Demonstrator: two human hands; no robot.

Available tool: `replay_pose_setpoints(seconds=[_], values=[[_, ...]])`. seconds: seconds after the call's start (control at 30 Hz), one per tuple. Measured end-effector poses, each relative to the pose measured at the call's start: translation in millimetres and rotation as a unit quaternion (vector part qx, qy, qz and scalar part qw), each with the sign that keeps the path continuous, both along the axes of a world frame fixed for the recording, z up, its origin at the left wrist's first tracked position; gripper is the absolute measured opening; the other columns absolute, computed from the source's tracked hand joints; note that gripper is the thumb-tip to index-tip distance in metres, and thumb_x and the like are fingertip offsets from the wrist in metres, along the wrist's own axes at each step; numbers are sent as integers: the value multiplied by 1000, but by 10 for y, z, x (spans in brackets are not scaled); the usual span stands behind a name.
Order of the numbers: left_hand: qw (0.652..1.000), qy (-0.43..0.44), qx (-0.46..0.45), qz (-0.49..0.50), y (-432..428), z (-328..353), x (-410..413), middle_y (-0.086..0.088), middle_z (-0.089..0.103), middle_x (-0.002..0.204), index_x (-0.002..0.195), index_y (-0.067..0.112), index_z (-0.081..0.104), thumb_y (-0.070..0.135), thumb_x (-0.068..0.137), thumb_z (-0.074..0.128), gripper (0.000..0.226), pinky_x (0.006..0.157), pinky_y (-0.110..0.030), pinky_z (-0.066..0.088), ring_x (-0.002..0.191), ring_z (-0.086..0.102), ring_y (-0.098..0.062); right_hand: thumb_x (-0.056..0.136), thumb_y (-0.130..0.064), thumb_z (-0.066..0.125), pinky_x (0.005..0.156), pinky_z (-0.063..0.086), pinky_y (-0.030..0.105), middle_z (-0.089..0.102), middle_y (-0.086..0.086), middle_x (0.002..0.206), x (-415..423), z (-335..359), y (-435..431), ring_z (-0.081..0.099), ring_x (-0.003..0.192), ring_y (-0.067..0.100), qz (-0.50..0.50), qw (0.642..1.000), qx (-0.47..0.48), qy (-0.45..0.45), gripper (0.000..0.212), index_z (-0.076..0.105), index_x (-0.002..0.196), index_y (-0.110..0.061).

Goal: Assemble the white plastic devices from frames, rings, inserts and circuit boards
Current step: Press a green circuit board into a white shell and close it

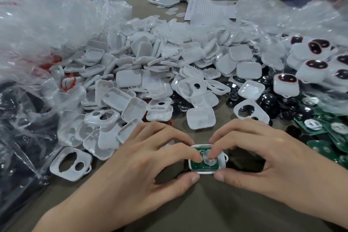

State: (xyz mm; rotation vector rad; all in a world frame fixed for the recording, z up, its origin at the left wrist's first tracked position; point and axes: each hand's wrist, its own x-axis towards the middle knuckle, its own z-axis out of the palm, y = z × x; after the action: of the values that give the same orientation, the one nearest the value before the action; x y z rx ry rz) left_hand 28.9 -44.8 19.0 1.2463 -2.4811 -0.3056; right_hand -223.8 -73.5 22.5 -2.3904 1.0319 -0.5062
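Note:
A white plastic frame (pixel 223 164) lies on the table between my hands, with a green circuit board (pixel 195 165) seated inside it. A round silver disc (pixel 209 158) sits on the board. My left hand (pixel 150 158) grips the frame's left side, thumb at the near edge and a fingertip on the board. My right hand (pixel 263 156) holds the right side, thumb at the near edge, a fingertip pressing the disc.
A big heap of white shells (pixel 150 66) fills the middle. An empty two-hole frame (pixel 70 164) lies at the left. Black inserts (pixel 267 100), green boards (pixel 331 132) and finished units (pixel 286 84) lie at the right. Plastic bags (pixel 37 24) flank both sides; a phone (pixel 162 2) lies far back.

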Motion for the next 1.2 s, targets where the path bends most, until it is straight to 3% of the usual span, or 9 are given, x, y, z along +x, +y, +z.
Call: replay_pose_setpoints(seconds=[0.23,0.4,0.6,0.83,1.0,1.2], values=[[1000,25,-5,11,30,45,23,25,57,122,115,46,64,50,100,52,20,95,-31,42,120,51,-6,82,-64,61,94,37,18,55,-30,115,-20,-26,-4,57,110,4,2,1000,8,4,24,62,102,-50],[1000,13,-1,-21,46,66,-14,22,55,127,112,46,70,49,101,52,22,97,-25,38,118,51,-6,83,-63,61,94,39,18,55,-31,116,-27,-35,-21,56,112,3,8,1000,11,4,23,62,103,-50],[1000,14,9,-25,54,79,-51,21,55,126,112,43,70,46,102,49,23,95,-28,45,118,53,-8,83,-65,60,93,44,26,54,-33,117,-29,-51,-29,55,112,3,11,1000,16,3,25,60,105,-52],[999,26,17,-18,66,69,-59,22,53,126,111,42,69,49,101,46,25,94,-29,47,119,52,-6,82,-65,60,92,39,18,55,-30,115,-23,-53,-18,55,111,5,5,1000,15,11,27,58,106,-53],[999,19,-15,-28,73,73,-74,21,52,132,123,42,65,48,103,45,29,95,-22,41,122,51,-8,78,-66,63,89,38,11,56,-32,113,-34,-35,3,53,109,0,-14,999,29,-12,46,46,121,-57],[998,0,-42,-51,56,41,-138,20,57,132,120,38,69,44,102,47,29,97,-30,44,123,52,-10,79,-67,60,93,37,11,55,-32,117,-13,-30,6,53,108,-1,-17,999,28,-14,64,34,137,-58]])
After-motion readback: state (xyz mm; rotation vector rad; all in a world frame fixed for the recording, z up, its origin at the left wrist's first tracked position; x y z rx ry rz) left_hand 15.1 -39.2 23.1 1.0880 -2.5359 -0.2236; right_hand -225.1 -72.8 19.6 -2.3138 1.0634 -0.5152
